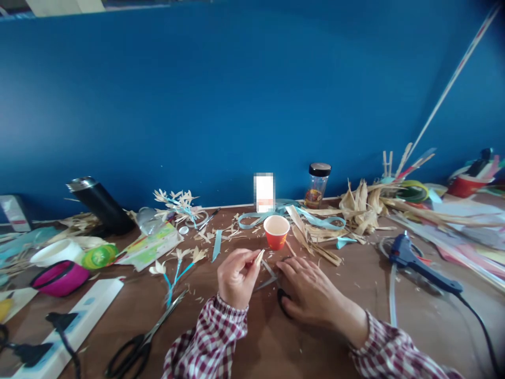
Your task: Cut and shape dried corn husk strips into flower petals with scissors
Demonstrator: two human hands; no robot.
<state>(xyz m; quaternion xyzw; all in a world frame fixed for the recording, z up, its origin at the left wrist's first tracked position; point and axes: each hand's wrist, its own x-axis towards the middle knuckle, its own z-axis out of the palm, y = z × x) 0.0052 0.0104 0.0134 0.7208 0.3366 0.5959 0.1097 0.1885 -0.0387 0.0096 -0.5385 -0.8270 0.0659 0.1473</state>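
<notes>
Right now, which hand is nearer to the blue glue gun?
Right. The right hand is left of the glue gun, with a gap between. The left hand, pinching a pale strip, is farther left, beyond the right hand.

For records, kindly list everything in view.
Paper cup: one, red, centre
Scissors: two, black handles, front left and centre
Flask: one, black, back left
Jar: one, clear, back right
Glue gun: one, blue, right
Power strip: one, white, left
Pouch: one, magenta, left
Flowers: two bunches, cream, left
Husks: many, tan, mostly right
Ribbons: several, blue, centre
Blurred object: one, white, back
Other clutter: uncounted, mixed, both sides
Table: one, brown, below
Wall: one, blue, behind
Left grip: one, centre, pinching pale piece
Right grip: one, over centre scissors
</notes>
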